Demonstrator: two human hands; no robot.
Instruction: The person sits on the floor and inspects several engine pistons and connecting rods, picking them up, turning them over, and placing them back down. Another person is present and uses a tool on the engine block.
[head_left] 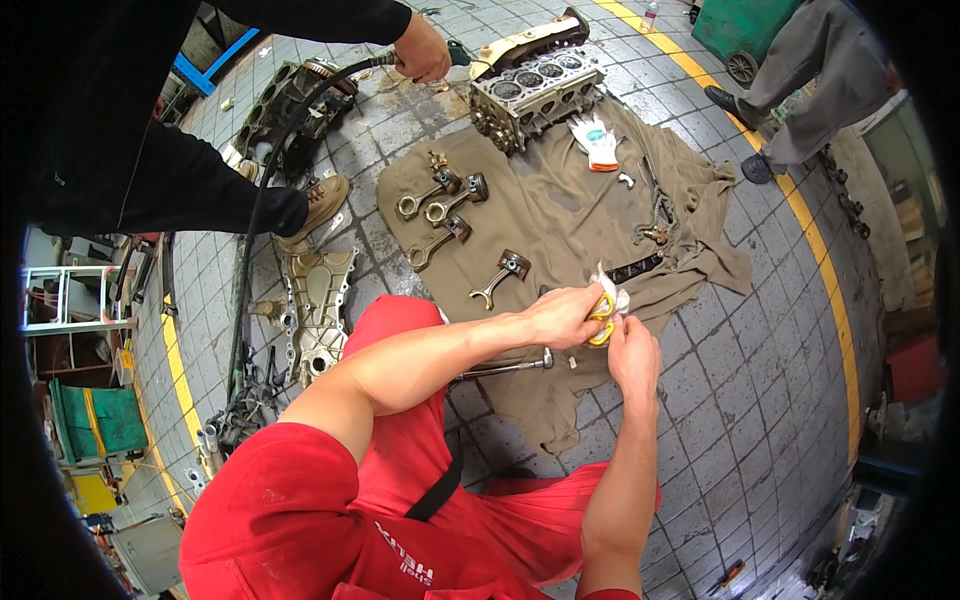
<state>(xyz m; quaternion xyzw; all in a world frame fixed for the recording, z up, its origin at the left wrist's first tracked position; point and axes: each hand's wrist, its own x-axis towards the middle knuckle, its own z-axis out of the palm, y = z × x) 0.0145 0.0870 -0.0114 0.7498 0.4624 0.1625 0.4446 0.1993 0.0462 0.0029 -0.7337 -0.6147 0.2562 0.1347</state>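
Observation:
In front of my red-clad knees, both hands are close together over the edge of a brown cloth (560, 215). My left hand (565, 316) is closed around yellow-handled scissors (602, 334), whose blades I cannot make out. A crumpled white piece (612, 292), perhaps cloth or plastic, shows beside its fingers. Pressed against the lower yellow loop, my right hand (635, 353) is closed too. Left of the hands, several pistons with connecting rods (438, 243) lie on the cloth, the nearest piston (513, 264) closest to my left hand. A long-handled ratchet wrench (510, 368) lies below my left forearm.
An engine block (535, 92) stands at the cloth's far edge, near a white glove (597, 147). A chain (660, 212) lies right. A co-worker's hand (424, 50) holds a black hose (300, 110) at upper left. Another person's legs (815, 85) stand upper right. A metal cover (318, 300) lies left.

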